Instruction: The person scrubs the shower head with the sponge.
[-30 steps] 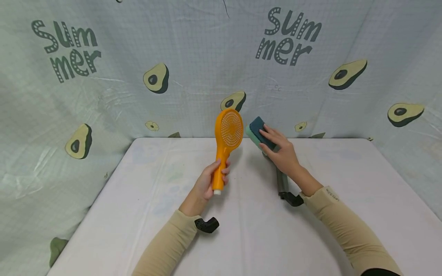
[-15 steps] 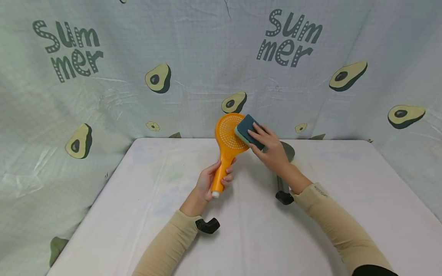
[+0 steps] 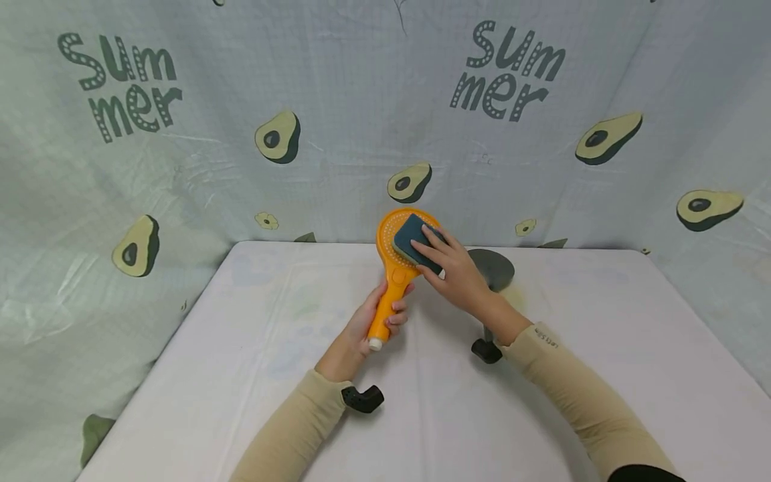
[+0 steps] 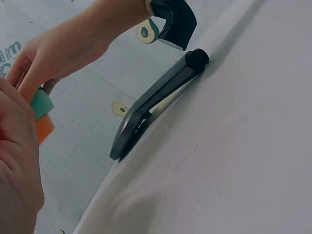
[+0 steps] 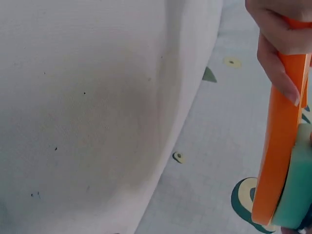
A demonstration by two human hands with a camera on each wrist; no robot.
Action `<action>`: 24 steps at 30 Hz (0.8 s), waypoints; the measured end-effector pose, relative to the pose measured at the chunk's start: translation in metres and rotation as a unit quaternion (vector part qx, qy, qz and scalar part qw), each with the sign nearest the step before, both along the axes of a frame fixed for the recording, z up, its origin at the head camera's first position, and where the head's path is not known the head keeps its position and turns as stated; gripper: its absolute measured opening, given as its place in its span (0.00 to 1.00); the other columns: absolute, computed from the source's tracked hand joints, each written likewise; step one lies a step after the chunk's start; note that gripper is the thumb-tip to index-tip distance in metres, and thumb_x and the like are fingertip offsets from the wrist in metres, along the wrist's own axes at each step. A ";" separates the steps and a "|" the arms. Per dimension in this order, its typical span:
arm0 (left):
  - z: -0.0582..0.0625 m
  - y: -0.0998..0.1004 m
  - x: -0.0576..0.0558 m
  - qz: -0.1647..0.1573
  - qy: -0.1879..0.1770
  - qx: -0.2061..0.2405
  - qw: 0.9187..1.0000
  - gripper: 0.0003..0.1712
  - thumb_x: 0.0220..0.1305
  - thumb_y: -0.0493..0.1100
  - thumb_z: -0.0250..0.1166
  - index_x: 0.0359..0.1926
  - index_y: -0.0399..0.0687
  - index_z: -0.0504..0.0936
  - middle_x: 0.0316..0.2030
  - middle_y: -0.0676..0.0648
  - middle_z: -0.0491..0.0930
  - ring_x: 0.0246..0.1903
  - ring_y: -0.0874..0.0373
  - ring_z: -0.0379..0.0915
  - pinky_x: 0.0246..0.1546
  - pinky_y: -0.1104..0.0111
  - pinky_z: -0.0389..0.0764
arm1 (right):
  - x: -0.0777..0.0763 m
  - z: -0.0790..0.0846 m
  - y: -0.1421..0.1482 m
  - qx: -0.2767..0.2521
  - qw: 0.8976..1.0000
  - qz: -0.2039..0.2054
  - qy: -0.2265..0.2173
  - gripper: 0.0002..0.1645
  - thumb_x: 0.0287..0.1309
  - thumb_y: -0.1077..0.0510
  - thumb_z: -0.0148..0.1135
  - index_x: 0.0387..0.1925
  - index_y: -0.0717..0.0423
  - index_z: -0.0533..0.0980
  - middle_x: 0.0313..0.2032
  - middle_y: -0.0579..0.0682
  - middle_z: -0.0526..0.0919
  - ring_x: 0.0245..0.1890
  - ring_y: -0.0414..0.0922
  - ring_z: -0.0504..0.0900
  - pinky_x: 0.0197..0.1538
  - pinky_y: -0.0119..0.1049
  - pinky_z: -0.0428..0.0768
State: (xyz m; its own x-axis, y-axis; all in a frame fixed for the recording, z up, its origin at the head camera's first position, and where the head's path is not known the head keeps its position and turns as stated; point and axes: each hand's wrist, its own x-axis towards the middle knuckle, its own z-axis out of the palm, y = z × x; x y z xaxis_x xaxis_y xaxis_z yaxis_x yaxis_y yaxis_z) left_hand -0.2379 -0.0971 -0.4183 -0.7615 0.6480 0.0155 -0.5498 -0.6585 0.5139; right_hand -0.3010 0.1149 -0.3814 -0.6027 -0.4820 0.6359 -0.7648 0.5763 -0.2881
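Observation:
An orange shower head [image 3: 388, 231] is raised above the table, its round perforated face tilted up. My left hand [image 3: 365, 317] grips its handle, fingers wrapped round it. With my right hand [image 3: 460, 273] I hold a sponge [image 3: 412, 235], dark blue on top and light green below, against the perforated face. In the right wrist view the sponge's green side [image 5: 295, 190] lies along the face of the shower head [image 5: 278, 146]. A second shower head, dark grey [image 3: 490, 266], lies on the table behind my right forearm, which hides part of its handle; the left wrist view shows it side-on [image 4: 156, 97].
A white cloth covers the table [image 3: 301, 388]. Behind it hangs a pale curtain [image 3: 337, 80] printed with avocados and lettering, reaching the table's back edge. Black camera mounts sit at the left wrist [image 3: 363, 399] and the right wrist [image 3: 486, 351].
My right hand has moved left with the sponge, from beside the orange shower head onto its face. The orange head has tilted and dropped slightly, and more of the grey one shows.

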 end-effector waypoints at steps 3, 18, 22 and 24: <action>-0.001 0.002 0.002 -0.001 0.000 -0.011 1.000 0.26 0.84 0.57 0.38 0.61 0.40 0.66 0.28 0.52 0.71 0.22 0.66 0.68 0.24 0.82 0.77 | 0.001 0.000 0.000 0.010 1.000 0.021 0.021 0.28 0.61 0.61 0.73 0.63 0.59 0.79 0.69 0.63 0.70 0.70 0.67 0.65 0.69 0.64 0.64; 0.000 0.001 0.001 0.005 -0.009 -0.066 0.998 0.23 0.84 0.56 0.39 0.61 0.44 0.66 0.29 0.53 0.70 0.22 0.66 0.68 0.23 0.79 0.78 | -0.007 0.002 0.001 -0.005 1.000 -0.008 0.004 0.28 0.63 0.61 0.72 0.64 0.59 0.78 0.69 0.62 0.70 0.71 0.66 0.64 0.70 0.63 0.63; 0.001 0.002 0.001 0.020 0.005 -0.075 0.997 0.23 0.84 0.55 0.39 0.62 0.43 0.66 0.31 0.52 0.70 0.21 0.66 0.67 0.23 0.80 0.77 | -0.004 0.003 -0.002 -0.003 0.999 0.022 0.024 0.28 0.60 0.63 0.73 0.63 0.60 0.79 0.69 0.63 0.71 0.70 0.66 0.64 0.70 0.63 0.63; 0.001 0.003 0.001 0.026 0.011 -0.080 0.996 0.23 0.84 0.54 0.38 0.64 0.42 0.65 0.31 0.51 0.69 0.21 0.67 0.67 0.23 0.80 0.77 | -0.005 0.004 -0.001 -0.008 1.000 0.017 0.024 0.28 0.60 0.64 0.73 0.62 0.60 0.79 0.69 0.63 0.71 0.70 0.66 0.65 0.70 0.62 0.63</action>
State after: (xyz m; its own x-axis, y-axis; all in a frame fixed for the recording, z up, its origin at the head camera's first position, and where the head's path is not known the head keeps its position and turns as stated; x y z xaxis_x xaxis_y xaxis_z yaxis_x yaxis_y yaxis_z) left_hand -0.2371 -0.0946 -0.4173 -0.7945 0.6035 -0.0676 -0.5047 -0.5942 0.6262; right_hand -0.3057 0.1137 -0.3777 -0.5555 -0.4906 0.6713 -0.7965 0.5459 -0.2601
